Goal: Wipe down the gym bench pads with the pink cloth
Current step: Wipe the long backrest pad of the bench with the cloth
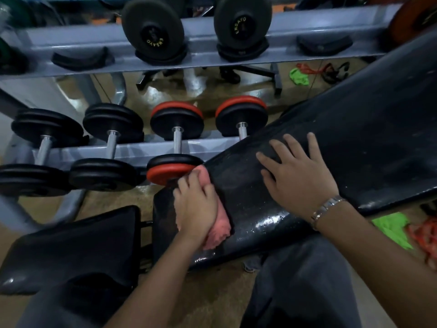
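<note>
A long black back pad [354, 147] slopes up to the right, its surface speckled with wet drops. My left hand [195, 204] grips the bunched pink cloth [220, 229] against the pad's lower left end, fingers curled over the fabric. My right hand [300, 176] lies flat on the pad with fingers spread, a metal watch at the wrist. A separate black seat pad [71, 247] sits lower left, apart from the back pad by a narrow gap.
A blue-grey dumbbell rack [142, 150] stands just behind the bench with several black and red dumbbells [176, 129]. Green cloths [392, 229] and orange bands [423, 235] lie on the floor at right. My legs are below the pad.
</note>
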Demonstrator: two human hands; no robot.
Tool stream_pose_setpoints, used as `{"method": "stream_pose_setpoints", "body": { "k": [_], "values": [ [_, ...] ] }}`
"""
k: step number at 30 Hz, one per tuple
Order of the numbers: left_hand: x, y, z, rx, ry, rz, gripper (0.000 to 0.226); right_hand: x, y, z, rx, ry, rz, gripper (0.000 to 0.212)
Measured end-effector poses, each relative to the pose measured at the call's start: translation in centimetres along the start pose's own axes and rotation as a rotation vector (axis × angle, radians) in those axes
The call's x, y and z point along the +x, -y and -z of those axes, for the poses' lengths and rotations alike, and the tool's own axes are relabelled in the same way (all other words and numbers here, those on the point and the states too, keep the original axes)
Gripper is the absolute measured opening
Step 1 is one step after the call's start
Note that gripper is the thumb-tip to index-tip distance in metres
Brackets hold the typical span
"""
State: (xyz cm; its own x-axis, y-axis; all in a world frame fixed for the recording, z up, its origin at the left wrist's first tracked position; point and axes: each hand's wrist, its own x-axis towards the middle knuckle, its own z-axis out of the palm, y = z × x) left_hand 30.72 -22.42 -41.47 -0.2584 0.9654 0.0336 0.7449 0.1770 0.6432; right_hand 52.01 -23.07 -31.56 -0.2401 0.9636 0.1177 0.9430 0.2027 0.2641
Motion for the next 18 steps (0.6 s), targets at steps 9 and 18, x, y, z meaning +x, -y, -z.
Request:
{"method": "stream_pose_setpoints", "body": {
  "k": [9, 18],
  "values": [
    [6.6, 1.6, -0.2, 0.04, 0.115, -0.177, 0.055, 0.0, 0.2, -1.0, -0.002, -0.064, 0.016, 0.054],
    [9.0, 1.3, -0.3, -0.114, 0.159, -0.378, 0.044, 0.2, 0.4, -0.8, 0.003, -0.069, 0.009, 0.052]
  ]
}}
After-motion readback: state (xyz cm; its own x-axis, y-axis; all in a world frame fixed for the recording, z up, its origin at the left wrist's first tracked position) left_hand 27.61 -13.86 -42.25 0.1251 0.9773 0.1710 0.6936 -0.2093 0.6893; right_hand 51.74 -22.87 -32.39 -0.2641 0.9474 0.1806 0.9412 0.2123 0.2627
